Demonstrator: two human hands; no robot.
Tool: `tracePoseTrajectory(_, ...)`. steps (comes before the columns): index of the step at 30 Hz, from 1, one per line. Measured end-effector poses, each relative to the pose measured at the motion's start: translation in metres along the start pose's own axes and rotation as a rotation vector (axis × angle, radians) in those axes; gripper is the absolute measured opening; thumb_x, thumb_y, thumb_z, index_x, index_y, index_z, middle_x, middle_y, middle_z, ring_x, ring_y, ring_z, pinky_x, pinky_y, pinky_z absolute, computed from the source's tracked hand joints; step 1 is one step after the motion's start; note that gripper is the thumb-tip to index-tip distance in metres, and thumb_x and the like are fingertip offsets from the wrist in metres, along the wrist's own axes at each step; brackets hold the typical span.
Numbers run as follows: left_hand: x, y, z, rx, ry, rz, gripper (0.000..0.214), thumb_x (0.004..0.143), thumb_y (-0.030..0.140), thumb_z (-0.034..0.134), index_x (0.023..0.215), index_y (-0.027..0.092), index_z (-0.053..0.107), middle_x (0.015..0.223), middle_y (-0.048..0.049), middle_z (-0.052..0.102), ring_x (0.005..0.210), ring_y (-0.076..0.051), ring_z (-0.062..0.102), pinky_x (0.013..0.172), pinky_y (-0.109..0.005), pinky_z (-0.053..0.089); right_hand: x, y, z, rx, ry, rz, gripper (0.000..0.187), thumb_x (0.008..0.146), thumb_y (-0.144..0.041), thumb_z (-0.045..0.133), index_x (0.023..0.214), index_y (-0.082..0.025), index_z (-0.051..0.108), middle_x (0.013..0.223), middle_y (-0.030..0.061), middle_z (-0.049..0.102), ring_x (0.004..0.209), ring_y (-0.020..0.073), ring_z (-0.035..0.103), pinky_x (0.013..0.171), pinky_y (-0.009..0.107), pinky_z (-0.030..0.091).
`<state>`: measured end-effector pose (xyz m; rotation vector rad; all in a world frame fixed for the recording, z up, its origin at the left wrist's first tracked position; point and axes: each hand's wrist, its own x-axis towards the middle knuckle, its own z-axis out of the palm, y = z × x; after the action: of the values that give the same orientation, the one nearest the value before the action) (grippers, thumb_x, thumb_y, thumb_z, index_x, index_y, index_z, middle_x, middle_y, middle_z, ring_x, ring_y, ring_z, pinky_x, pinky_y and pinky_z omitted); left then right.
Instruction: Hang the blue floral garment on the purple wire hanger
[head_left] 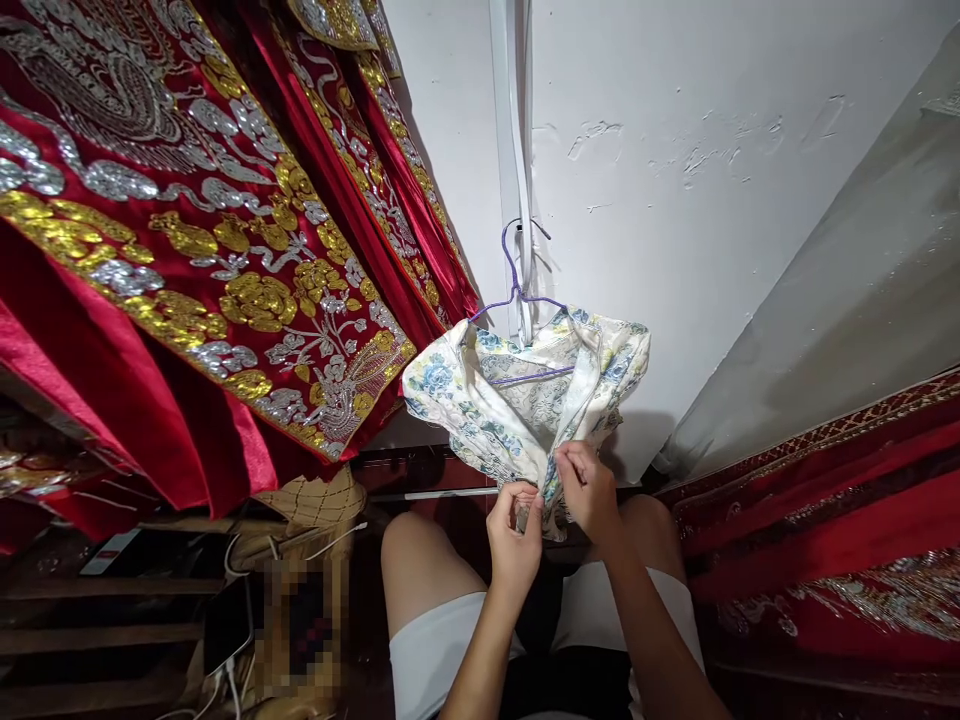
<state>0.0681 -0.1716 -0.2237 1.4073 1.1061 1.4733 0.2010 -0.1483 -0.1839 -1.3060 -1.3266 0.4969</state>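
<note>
A white garment with a blue and yellow flower print (517, 395) hangs on a purple wire hanger (516, 290) hooked to a white strip on the wall. My left hand (514, 540) is closed on the garment's lower front edge. My right hand (589, 490) pinches the same edge just to the right, fingers pressed together on the cloth. Both hands work close together above my knees. What lies between the fingers besides cloth is hidden.
Red robes with gold and silver embroidery (187, 250) hang at the left. More red embroidered cloth (825, 510) lies at the right, with a grey sheet (840, 300) above it. A woven bag (307, 510), cables and a wooden shelf sit at lower left.
</note>
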Motion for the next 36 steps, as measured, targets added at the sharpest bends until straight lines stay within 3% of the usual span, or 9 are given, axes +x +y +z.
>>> tracePoseTrajectory(8, -0.006, -0.019, 0.003, 0.06, -0.044, 0.053, 0.019, 0.095, 0.035, 0.06, 0.085, 0.019, 0.059, 0.076, -0.0021, 0.059, 0.07, -0.016, 0.058, 0.066, -0.024, 0.046, 0.117, -0.056, -0.012, -0.135, 0.107, -0.454, 0.016, 0.098, -0.033, 0.053, 0.092, -0.022, 0.062, 0.059, -0.0042, 0.05, 0.048, 0.0116, 0.039, 0.051, 0.026, 0.03)
tracePoseTrajectory(13, 0.003, -0.034, -0.007, 0.155, -0.078, 0.091, 0.021, 0.095, 0.035, 0.059, 0.082, 0.019, 0.06, 0.075, -0.003, 0.061, 0.072, -0.017, 0.06, 0.069, -0.027, 0.048, 0.138, -0.083, -0.016, -0.115, 0.166, -0.543, 0.012, 0.099, -0.031, 0.054, 0.093, -0.022, 0.061, 0.059, -0.0063, 0.044, 0.049, 0.0106, 0.036, 0.054, 0.025, 0.031)
tracePoseTrajectory(16, 0.03, -0.008, -0.015, 0.15, -0.077, 0.145, 0.017, 0.094, 0.036, 0.064, 0.09, 0.019, 0.065, 0.084, -0.0054, 0.068, 0.08, -0.02, 0.066, 0.076, -0.03, 0.052, 0.129, -0.088, -0.019, -0.086, 0.098, -0.551, 0.014, 0.1, -0.032, 0.052, 0.095, -0.022, 0.06, 0.06, -0.0066, 0.042, 0.049, 0.0102, 0.035, 0.052, 0.024, 0.029)
tracePoseTrajectory(20, 0.095, 0.069, -0.017, 0.073, -0.01, 0.371, 0.022, 0.098, 0.036, 0.061, 0.111, 0.02, 0.069, 0.098, -0.0081, 0.073, 0.091, -0.021, 0.07, 0.087, -0.034, 0.053, 0.115, -0.092, -0.021, -0.098, 0.011, -0.507, 0.017, 0.102, -0.035, 0.05, 0.097, -0.023, 0.06, 0.061, -0.0057, 0.045, 0.049, 0.0099, 0.037, 0.052, 0.024, 0.03)
tracePoseTrajectory(22, 0.128, 0.107, -0.015, 0.092, -0.057, 0.478, 0.029, 0.1, 0.036, 0.058, 0.123, 0.021, 0.067, 0.1, -0.007, 0.073, 0.089, -0.019, 0.068, 0.087, -0.033, 0.052, 0.112, -0.096, -0.023, -0.117, 0.011, -0.496, 0.017, 0.102, -0.035, 0.05, 0.097, -0.023, 0.062, 0.06, -0.0052, 0.048, 0.049, 0.01, 0.039, 0.052, 0.024, 0.032)
tracePoseTrajectory(25, 0.162, 0.143, -0.01, 0.19, -0.194, 0.536, 0.023, 0.099, 0.037, 0.061, 0.102, 0.018, 0.072, 0.088, -0.0035, 0.069, 0.076, -0.015, 0.062, 0.076, -0.028, 0.048, 0.114, -0.095, -0.023, -0.144, 0.051, -0.59, 0.017, 0.102, -0.032, 0.052, 0.097, -0.022, 0.065, 0.062, -0.0034, 0.056, 0.05, 0.0107, 0.046, 0.054, 0.024, 0.038)
tracePoseTrajectory(29, 0.171, 0.154, -0.002, 0.132, -0.177, 0.474, 0.034, 0.096, 0.046, 0.064, 0.081, 0.016, 0.065, 0.068, 0.0021, 0.055, 0.061, -0.011, 0.05, 0.058, -0.022, 0.039, 0.13, -0.074, -0.014, -0.149, 0.136, -0.851, 0.02, 0.1, -0.027, 0.054, 0.094, -0.022, 0.072, 0.071, 0.0037, 0.07, 0.058, 0.0146, 0.06, 0.059, 0.027, 0.046)
tracePoseTrajectory(31, 0.171, 0.154, 0.0, 0.028, -0.161, 0.417, 0.039, 0.093, 0.053, 0.065, 0.078, 0.017, 0.063, 0.066, 0.0027, 0.054, 0.057, -0.01, 0.047, 0.054, -0.021, 0.036, 0.137, -0.059, -0.007, -0.172, 0.111, -0.875, 0.023, 0.099, -0.028, 0.053, 0.094, -0.023, 0.075, 0.07, 0.0052, 0.072, 0.06, 0.0166, 0.062, 0.059, 0.028, 0.048)
tracePoseTrajectory(36, 0.184, 0.159, -0.019, -0.119, -0.008, 0.379, 0.039, 0.092, 0.054, 0.066, 0.082, 0.017, 0.063, 0.07, 0.0017, 0.057, 0.059, -0.01, 0.051, 0.056, -0.022, 0.041, 0.122, -0.026, 0.005, -0.171, -0.236, -0.706, 0.026, 0.096, -0.032, 0.052, 0.093, -0.024, 0.077, 0.074, 0.0058, 0.075, 0.063, 0.0181, 0.064, 0.064, 0.03, 0.051)
